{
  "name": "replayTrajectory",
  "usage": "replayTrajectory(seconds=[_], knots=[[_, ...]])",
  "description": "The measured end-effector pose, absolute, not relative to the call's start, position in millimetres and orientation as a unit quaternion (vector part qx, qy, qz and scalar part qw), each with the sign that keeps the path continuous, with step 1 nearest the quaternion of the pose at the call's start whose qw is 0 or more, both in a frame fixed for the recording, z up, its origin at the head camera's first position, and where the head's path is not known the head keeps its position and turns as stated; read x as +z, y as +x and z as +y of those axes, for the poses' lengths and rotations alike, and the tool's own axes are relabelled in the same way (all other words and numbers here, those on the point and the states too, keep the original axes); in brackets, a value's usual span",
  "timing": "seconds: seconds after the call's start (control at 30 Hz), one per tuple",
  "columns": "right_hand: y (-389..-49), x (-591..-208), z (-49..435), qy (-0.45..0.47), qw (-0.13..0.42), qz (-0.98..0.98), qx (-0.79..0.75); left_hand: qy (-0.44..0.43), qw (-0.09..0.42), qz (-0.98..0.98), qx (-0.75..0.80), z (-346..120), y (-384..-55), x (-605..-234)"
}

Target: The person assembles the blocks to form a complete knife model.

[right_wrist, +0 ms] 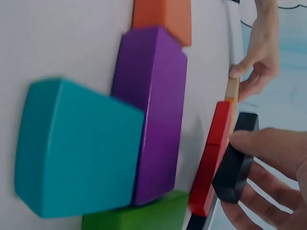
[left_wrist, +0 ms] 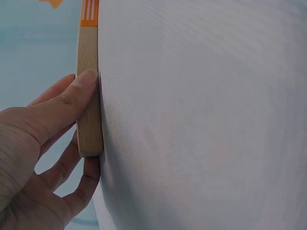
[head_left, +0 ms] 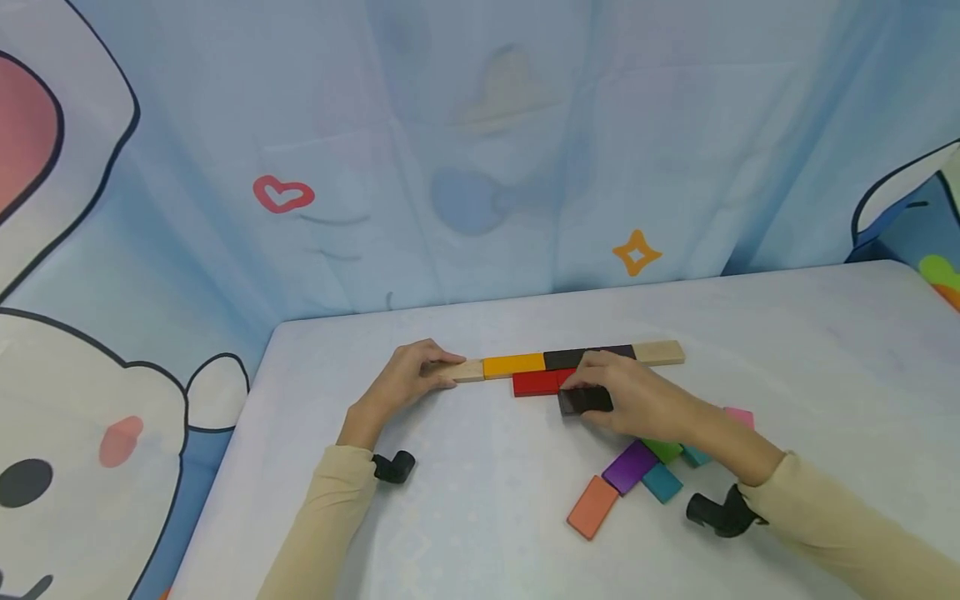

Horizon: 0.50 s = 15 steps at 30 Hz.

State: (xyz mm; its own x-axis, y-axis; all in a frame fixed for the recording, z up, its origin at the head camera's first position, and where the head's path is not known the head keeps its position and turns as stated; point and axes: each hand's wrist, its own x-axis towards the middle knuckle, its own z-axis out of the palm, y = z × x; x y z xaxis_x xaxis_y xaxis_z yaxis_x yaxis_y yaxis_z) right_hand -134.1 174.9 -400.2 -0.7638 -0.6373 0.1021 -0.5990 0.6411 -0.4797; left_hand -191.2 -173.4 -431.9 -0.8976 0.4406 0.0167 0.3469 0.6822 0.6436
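My left hand pinches a plain wooden block at the left end of a row of blocks, thumb on its near side. Along that row follow a yellow block, black blocks partly hidden by my other hand, and a second plain wooden block at the right end. Red blocks lie against the row's near side. Just in front of them my right hand holds a black block between thumb and fingers. Whether this block touches the table is unclear.
Loose blocks lie below my right forearm: purple, orange, teal, green and pink. The white tabletop ends at the back before a printed blue curtain.
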Motion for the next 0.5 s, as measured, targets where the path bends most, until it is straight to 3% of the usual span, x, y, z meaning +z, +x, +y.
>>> replayTrajectory(seconds=[0.2, 0.5], knots=[[-140, -405, 176, -0.309, 0.011, 0.916, -0.257, 0.221, 0.070, 0.912, 0.338, -174, -191, -433], [-139, -411, 172, -0.302, 0.017, 0.929, -0.214, 0.218, 0.070, 0.912, 0.340, -174, -192, -433]])
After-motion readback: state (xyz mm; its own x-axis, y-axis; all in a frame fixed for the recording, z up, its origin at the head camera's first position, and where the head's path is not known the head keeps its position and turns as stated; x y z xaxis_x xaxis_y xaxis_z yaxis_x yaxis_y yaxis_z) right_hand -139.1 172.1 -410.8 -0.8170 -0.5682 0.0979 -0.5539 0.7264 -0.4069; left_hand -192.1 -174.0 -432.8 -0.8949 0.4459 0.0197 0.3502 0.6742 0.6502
